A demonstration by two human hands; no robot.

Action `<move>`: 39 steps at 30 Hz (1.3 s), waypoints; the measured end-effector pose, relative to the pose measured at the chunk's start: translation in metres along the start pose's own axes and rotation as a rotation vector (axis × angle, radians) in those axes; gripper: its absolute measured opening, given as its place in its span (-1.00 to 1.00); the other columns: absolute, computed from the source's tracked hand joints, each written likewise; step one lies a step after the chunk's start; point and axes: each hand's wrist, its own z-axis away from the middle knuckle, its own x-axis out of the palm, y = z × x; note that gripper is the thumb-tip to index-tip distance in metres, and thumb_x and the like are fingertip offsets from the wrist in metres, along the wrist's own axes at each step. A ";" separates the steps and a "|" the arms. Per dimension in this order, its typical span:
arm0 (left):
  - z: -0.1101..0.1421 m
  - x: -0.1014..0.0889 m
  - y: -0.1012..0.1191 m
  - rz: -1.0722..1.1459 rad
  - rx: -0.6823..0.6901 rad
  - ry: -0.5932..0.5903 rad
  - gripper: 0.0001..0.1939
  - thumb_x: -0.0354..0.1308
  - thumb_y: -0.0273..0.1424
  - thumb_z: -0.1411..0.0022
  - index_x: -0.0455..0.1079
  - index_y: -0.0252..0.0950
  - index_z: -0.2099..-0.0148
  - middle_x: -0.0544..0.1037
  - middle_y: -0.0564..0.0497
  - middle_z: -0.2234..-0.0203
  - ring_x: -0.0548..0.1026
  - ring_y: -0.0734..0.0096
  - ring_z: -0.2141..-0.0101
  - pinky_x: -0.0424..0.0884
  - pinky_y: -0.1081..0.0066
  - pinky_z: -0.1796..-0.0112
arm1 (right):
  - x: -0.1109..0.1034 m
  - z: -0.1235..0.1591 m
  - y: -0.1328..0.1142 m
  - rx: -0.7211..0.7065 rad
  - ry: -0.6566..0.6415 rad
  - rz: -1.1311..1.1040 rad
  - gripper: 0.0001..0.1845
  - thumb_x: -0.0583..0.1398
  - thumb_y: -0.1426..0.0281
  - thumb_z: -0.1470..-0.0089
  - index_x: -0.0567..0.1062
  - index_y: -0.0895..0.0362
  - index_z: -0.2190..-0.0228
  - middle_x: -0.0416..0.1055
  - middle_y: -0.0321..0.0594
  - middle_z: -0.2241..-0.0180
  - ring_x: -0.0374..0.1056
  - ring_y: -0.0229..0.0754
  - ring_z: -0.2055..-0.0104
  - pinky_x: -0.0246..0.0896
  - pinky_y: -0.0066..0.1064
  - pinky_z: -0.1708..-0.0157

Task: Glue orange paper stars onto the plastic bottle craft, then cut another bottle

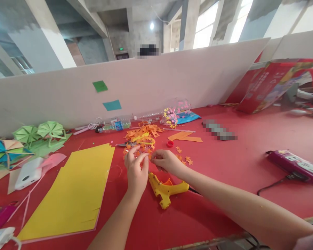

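My left hand (pixel 137 168) is raised over the middle of the table, its fingers curled and the thumb close to the index finger. Close beside it, my right hand (pixel 168 160) has its fingertips pinched together. Whatever lies in either grip is too small or hidden. Orange paper stars (pixel 148 141), some apparently on clear plastic, lie just behind my left hand. Below both hands a yellow hot glue gun (pixel 167 189) rests on its side, its nozzle toward my left wrist. Loose orange stars (pixel 189 160) lie beyond my right wrist.
Yellow paper sheets (pixel 73 187) lie left. Behind are scissors (pixel 123 144), a labelled bottle (pixel 118 125), a star-covered clear bottle (pixel 170 118), orange strips (pixel 185 136) and a red ring (pixel 170 143). A purple device (pixel 296 166) and red box (pixel 268 85) stand right.
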 end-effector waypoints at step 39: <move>-0.013 0.000 -0.020 0.258 -0.060 0.157 -0.79 0.02 -0.36 -0.23 0.41 -0.21 0.12 0.49 -0.08 0.23 0.49 0.33 0.24 0.46 0.34 0.21 | 0.005 0.002 -0.013 -0.114 0.230 0.508 -0.81 0.18 0.31 -0.17 0.45 0.20 0.27 0.39 -0.33 0.44 0.30 -0.33 0.47 0.25 -0.43 0.41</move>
